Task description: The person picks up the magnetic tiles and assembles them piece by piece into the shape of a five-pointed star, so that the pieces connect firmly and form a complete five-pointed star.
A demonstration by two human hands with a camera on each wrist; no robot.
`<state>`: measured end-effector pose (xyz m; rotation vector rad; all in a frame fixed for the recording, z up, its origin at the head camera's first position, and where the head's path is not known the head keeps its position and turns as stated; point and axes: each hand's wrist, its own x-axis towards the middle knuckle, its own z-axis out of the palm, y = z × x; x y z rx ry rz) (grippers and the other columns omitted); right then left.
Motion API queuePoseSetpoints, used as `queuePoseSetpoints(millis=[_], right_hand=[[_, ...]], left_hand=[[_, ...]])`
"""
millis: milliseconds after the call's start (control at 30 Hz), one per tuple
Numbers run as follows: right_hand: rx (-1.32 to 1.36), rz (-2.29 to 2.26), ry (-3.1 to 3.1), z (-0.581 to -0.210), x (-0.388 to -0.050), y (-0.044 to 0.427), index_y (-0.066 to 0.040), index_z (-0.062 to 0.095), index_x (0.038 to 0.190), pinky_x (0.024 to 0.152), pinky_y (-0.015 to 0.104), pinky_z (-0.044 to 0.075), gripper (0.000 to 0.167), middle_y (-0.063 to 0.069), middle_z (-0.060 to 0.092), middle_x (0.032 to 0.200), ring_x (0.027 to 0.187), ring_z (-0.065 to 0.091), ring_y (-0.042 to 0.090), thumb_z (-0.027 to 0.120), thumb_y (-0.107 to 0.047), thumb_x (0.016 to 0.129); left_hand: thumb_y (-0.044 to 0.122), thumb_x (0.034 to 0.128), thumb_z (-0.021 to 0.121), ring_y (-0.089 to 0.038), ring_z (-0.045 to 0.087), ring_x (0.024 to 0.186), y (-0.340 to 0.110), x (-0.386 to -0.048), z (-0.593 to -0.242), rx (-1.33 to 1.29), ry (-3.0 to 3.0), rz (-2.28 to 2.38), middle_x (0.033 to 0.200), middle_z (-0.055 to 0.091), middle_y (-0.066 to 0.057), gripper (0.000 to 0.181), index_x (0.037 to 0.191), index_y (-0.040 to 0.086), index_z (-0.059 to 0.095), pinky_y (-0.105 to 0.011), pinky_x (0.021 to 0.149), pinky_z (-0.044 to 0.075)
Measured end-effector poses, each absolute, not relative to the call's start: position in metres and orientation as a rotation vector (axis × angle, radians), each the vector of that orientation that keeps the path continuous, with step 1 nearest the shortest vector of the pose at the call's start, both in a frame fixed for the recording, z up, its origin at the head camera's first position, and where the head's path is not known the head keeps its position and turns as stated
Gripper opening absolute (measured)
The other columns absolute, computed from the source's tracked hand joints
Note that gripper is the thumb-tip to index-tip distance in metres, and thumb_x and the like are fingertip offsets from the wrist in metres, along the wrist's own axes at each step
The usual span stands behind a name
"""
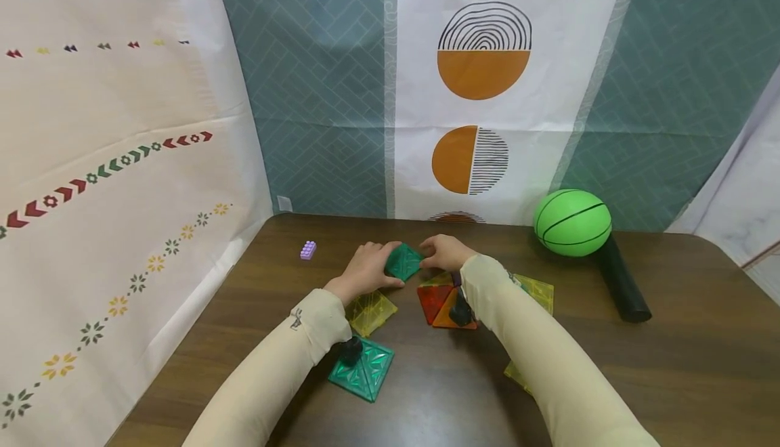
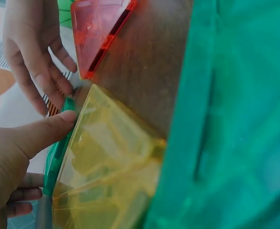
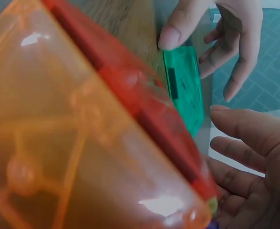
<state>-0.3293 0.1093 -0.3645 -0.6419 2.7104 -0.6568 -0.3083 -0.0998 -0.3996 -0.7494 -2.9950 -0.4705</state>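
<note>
A green translucent magnetic tile point(image 1: 404, 263) lies on the table between the two hands. My left hand point(image 1: 368, 268) pinches it from the left, with the thumb at its near edge and the fingers at its far side. Across from it, my right hand point(image 1: 447, 254) has relaxed fingers close to the tile's right edge; the right wrist view shows the right thumb point(image 3: 247, 126) apart from the tile. Below the left hand are yellow tiles point(image 1: 370, 313) and green triangular tiles point(image 1: 373, 369). A red triangle point(image 1: 433, 300) and an orange triangle point(image 1: 447, 318) lie below the right hand.
A purple toy brick point(image 1: 308, 250) sits at the back left. Towards the back right are a green ball point(image 1: 573, 223) and a black cylinder point(image 1: 621, 281). More yellow tiles point(image 1: 539, 291) lie partly under the right sleeve. Patterned cloth point(image 1: 329, 129) hangs behind the table.
</note>
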Motion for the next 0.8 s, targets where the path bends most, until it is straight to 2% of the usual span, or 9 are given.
queuePoseSetpoints(millis=[367, 500, 633, 800], right_hand=[[-0.612, -0.672, 2.75, -0.362, -0.322, 0.1, 0.006, 0.057, 0.129, 0.097, 0.04, 0.051, 0.045, 0.02, 0.067, 0.119, 0.111, 0.063, 0.03, 0.065, -0.016, 0.091], [-0.606, -0.766, 2.768, -0.359, -0.32, 0.102, 0.007, 0.06, 0.125, 0.096, 0.041, 0.052, 0.04, 0.02, 0.066, 0.121, 0.111, 0.063, 0.031, 0.062, -0.016, 0.092], [-0.466, -1.043, 2.671, -0.353, -0.315, 0.105, 0.006, 0.061, 0.125, 0.091, 0.042, 0.055, 0.037, 0.021, 0.065, 0.122, 0.103, 0.066, 0.034, 0.058, -0.014, 0.094], [-0.342, -1.304, 2.611, -0.343, -0.311, 0.109, 0.006, 0.063, 0.121, 0.083, 0.04, 0.057, 0.031, 0.022, 0.069, 0.106, 0.088, 0.068, 0.035, 0.055, -0.011, 0.096]], left_hand=[[0.038, 0.075, 0.082, -0.032, 0.052, 0.112, -0.097, -0.308, -0.401, -0.699, -2.966, -0.635, 0.124, 0.058, -0.015, 0.082, 0.143, 0.016, 0.042, -0.048, 0.101, 0.039], [0.035, 0.0755, 0.082, -0.032, 0.052, 0.112, -0.1, -0.306, -0.398, -0.703, -2.951, -0.72, 0.125, 0.055, -0.017, 0.084, 0.145, 0.017, 0.039, -0.046, 0.098, 0.045], [0.031, 0.0766, 0.082, -0.03, 0.052, 0.115, -0.102, -0.302, -0.392, -0.685, -2.921, -0.871, 0.13, 0.054, -0.016, 0.082, 0.145, 0.015, 0.039, -0.046, 0.096, 0.049], [0.026, 0.0777, 0.081, -0.031, 0.053, 0.121, -0.102, -0.298, -0.382, -0.693, -2.847, -1.092, 0.131, 0.053, -0.016, 0.082, 0.146, 0.013, 0.038, -0.045, 0.098, 0.05]])
